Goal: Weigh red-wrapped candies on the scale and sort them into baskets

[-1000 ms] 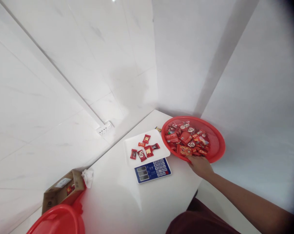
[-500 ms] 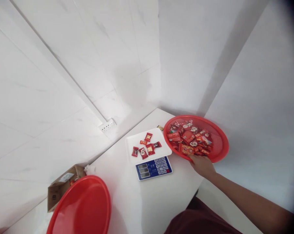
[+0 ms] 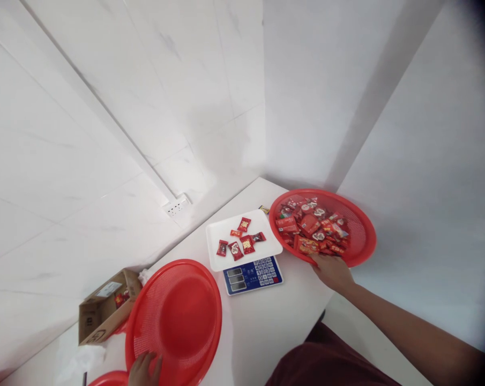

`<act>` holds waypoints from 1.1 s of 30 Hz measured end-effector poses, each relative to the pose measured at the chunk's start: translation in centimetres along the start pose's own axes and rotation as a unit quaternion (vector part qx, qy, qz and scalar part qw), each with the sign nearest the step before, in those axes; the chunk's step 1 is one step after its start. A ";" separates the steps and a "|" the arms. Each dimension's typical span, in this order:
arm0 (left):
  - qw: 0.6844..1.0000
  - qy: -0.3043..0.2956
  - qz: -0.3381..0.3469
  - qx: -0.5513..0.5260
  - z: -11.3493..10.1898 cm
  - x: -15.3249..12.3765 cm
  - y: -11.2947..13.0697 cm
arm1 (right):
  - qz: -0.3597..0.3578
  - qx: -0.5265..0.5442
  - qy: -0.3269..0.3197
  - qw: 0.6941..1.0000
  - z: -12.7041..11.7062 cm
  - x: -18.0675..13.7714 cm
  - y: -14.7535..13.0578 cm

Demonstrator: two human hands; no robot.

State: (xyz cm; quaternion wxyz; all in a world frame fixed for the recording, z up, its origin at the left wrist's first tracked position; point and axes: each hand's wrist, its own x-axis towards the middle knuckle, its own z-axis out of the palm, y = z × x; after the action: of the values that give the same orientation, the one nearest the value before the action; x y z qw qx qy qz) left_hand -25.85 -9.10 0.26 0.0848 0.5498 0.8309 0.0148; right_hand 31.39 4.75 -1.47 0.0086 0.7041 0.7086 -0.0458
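My right hand [image 3: 331, 271] grips the near rim of a round red plastic basket [image 3: 365, 236] with mesh sides. In that basket lie many wrapped candies [image 3: 310, 225], mostly in red wrappers. At the lower left my left hand [image 3: 144, 370] is closed over the rim of a second red mesh basket [image 3: 186, 316], which has nothing in it. Between the two baskets stands a digital scale [image 3: 252, 276] with a blue keypad panel. Several red-wrapped candies [image 3: 247, 244] are spread on its white tray [image 3: 216, 236].
Left of the second basket is an open cardboard box [image 3: 101, 316] with some red packets inside. Another red rim [image 3: 109, 379] shows at the bottom edge. White plastic [image 3: 79, 362] lies near the box. A power socket [image 3: 177, 206] is on the wall behind the white table [image 3: 242, 332].
The second red basket has moved right and up, closer to the scale, and my left hand has come into view on its rim. More of the cardboard box shows. My right hand stays put.
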 end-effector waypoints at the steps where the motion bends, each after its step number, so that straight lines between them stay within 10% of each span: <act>1: 0.999 0.015 -0.028 0.006 -0.2 0.3 0.6 | -0.002 0.001 -0.003 1.000 0.0 0.0 0.0; 4: 0.993 0.069 -0.083 0.047 -1.1 1.3 4.0 | -0.013 0.002 -0.012 1.000 0.1 0.0 0.1; 8: 0.989 0.129 0.057 0.035 -1.6 3.5 11.7 | -0.014 -0.005 -0.007 1.000 0.1 0.0 0.2; 18: 0.972 0.015 0.217 -0.089 0.2 11.2 30.8 | -0.024 0.029 -0.016 0.999 0.4 0.2 0.8; 26: 0.979 0.001 0.175 -0.102 1.5 12.3 32.3 | -0.039 0.038 -0.028 0.998 0.2 0.3 1.0; 33: 0.981 0.076 0.116 -0.138 -1.2 10.3 27.5 | -0.044 0.037 -0.021 0.998 0.6 0.5 1.3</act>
State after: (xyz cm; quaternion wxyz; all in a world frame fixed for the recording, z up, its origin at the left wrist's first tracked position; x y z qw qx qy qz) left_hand -4.91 11.25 3.39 0.0942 0.6225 0.7555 0.1811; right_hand 32.66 5.21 -2.17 -0.0048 0.6709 0.7365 -0.0870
